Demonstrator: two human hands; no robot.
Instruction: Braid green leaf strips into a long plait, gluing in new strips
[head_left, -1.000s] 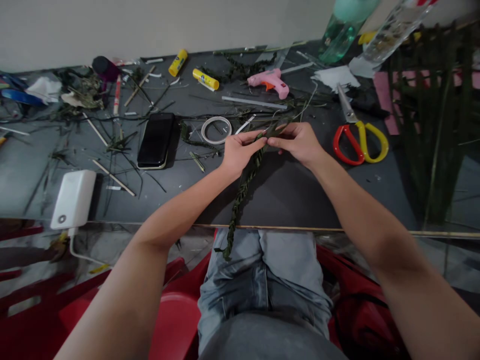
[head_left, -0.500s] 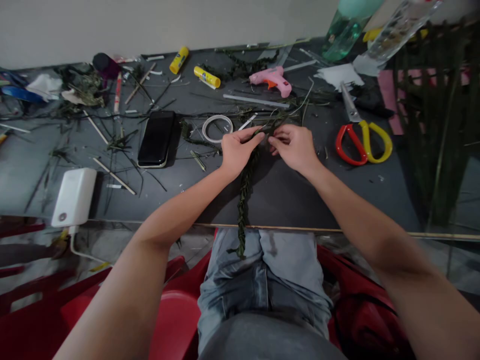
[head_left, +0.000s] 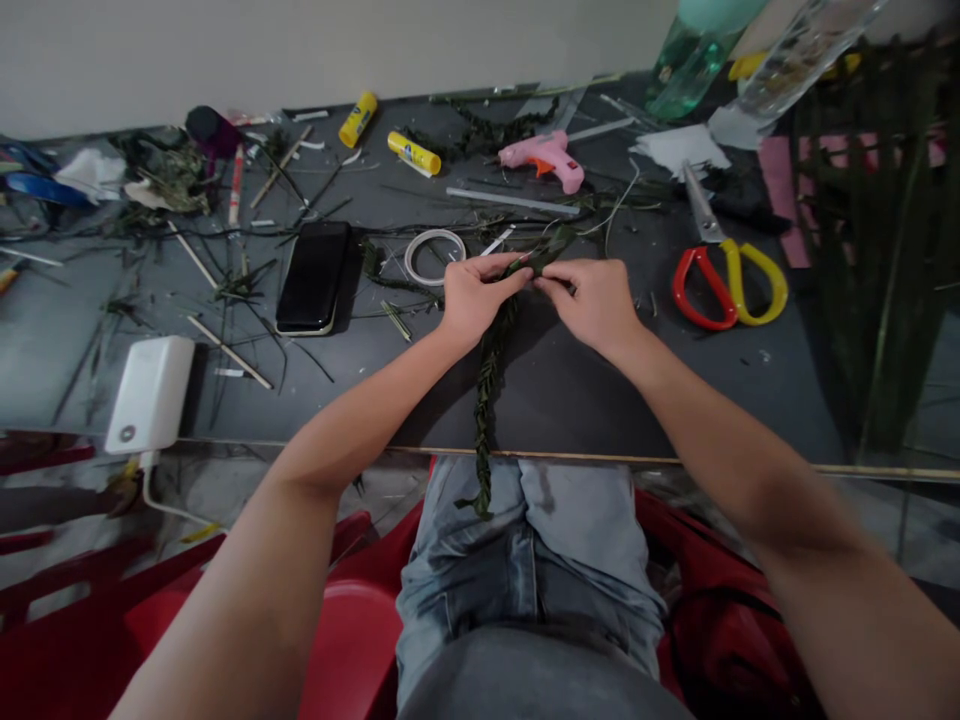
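A dark green braid of leaf strips (head_left: 485, 405) hangs from my fingers over the table's front edge, its frayed lower end above my lap. My left hand (head_left: 480, 292) pinches the top of the braid between thumb and fingers. Just to the right, my right hand (head_left: 589, 300) is closed in a pinch on the leaf strip (head_left: 553, 247) at the braid's upper end. The fingertips of both hands nearly meet, and they partly hide the spot where the strips cross.
Left of my hands lie a tape roll (head_left: 435, 257), a phone (head_left: 313, 278) and a white power bank (head_left: 150, 393). Scissors (head_left: 726, 285) lie to the right. Behind are a pink glue gun (head_left: 544, 160), glue sticks (head_left: 414, 153) and bottles (head_left: 690, 65). Long leaves (head_left: 877, 300) stand far right.
My right hand has shifted slightly, its fingers now pressed flatter against the strip. The loose strip ends above the hands have swung, and a wider leaf piece shows. My left hand stays put.
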